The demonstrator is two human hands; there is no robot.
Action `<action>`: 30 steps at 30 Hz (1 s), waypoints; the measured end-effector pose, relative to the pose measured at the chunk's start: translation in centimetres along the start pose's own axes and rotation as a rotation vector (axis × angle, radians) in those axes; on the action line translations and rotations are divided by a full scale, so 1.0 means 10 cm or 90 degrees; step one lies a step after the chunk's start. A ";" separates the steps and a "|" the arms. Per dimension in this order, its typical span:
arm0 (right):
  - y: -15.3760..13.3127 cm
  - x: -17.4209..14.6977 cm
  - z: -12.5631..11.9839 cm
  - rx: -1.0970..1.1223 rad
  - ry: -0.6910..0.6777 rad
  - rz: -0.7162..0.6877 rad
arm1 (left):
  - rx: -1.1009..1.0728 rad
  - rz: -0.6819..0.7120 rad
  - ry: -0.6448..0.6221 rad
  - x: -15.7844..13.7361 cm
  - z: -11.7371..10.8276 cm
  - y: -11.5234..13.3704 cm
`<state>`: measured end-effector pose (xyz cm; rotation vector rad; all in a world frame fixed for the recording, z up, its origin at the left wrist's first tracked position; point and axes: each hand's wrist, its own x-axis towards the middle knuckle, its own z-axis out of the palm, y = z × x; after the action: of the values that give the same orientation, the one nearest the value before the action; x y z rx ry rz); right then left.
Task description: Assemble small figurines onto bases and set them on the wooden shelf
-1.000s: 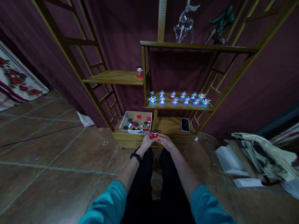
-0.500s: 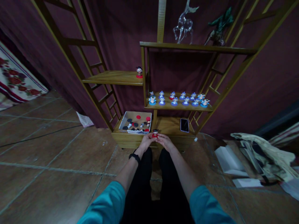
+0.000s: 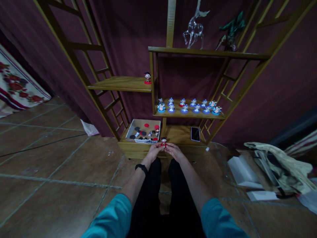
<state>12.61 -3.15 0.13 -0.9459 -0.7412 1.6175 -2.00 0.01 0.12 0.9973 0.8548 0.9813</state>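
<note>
A small figurine (image 3: 163, 140) with dark hair and a red round base is held upright between my hands, in front of the lowest shelf. My left hand (image 3: 154, 150) grips it from the left, fingers closed at the base. From the right, my right hand (image 3: 174, 151) pinches the same base. Just beyond my left hand is an open cardboard box (image 3: 131, 132) with loose figurines and red and black discs. A similar red-based figurine (image 3: 147, 78) stands on the left shelf. Several blue and purple figurines (image 3: 184, 108) are lined up in two rows on the middle right shelf.
A phone (image 3: 195, 134) lies on the lowest shelf at right. On the upper shelf (image 3: 210, 52) stand a clear deer ornament (image 3: 194, 29) and a dark green sculpture (image 3: 231, 31). White boxes (image 3: 244, 170) and a pale cloth bag (image 3: 284, 162) lie on the floor at right.
My hands and the figurine have shifted very slightly to the left. Both hands keep their hold at its base, and the shelf figurines stay in place.
</note>
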 end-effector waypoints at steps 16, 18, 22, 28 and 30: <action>0.00 0.00 0.01 -0.007 0.008 -0.002 | -0.035 -0.022 -0.002 -0.02 0.02 0.03; 0.00 0.00 0.01 -0.008 0.010 -0.004 | -0.035 -0.024 -0.007 -0.01 0.02 0.03; 0.00 0.01 0.01 -0.020 0.005 -0.004 | -0.034 -0.032 -0.028 0.00 0.01 0.02; 0.00 0.01 0.01 -0.031 0.006 -0.002 | -0.037 -0.036 -0.047 -0.01 -0.01 0.03; 0.01 0.01 0.01 -0.031 0.006 -0.003 | -0.034 -0.033 -0.046 -0.01 -0.01 0.03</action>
<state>12.50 -3.10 0.11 -0.9847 -0.7791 1.5962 -2.18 -0.02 0.41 0.9543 0.7874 0.9139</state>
